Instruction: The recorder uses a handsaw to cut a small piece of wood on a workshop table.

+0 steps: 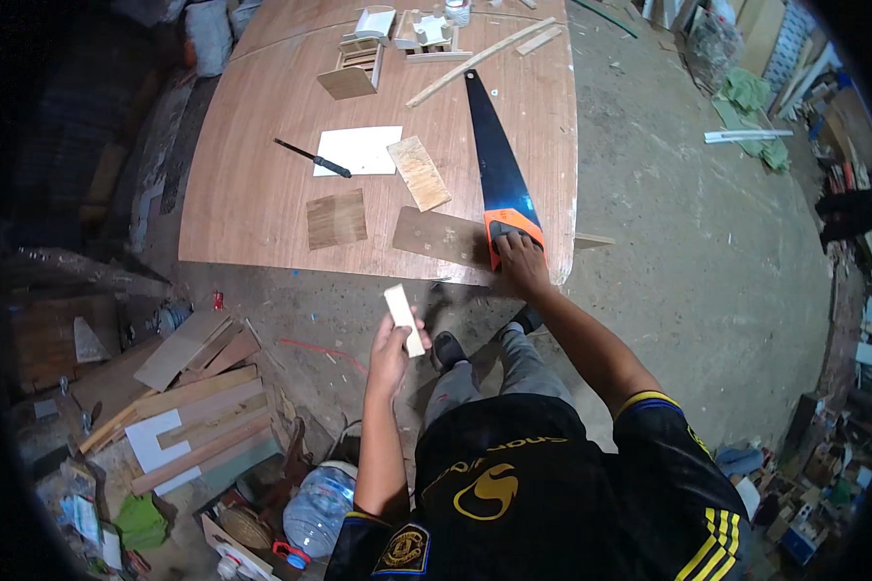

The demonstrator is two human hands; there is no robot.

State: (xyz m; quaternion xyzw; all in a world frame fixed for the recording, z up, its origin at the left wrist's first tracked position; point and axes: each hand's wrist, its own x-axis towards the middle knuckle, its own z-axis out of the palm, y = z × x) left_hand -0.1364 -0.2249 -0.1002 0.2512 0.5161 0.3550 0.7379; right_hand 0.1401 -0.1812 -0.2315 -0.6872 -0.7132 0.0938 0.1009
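My left hand (389, 360) is closed around a short pale wood block (403, 318), held up off the near edge of the table. At the table's near right corner, my right hand (521, 265) grips the orange and black handle of a handsaw (502, 160). The saw lies with its dark blade pointing away across the tabletop. Beside its handle is a flat brown board (436, 235), partly hidden under the saw. A lighter plywood piece (420, 174) and a square wood piece (337, 220) lie left of the saw.
The wooden table (247, 184) also bears a white sheet (373, 147), a black knife-like tool (312, 158), a long wood strip (482, 61) and small wooden models (352, 73). Scrap boards (199, 426) and a large water bottle (320, 505) sit on the floor at left.
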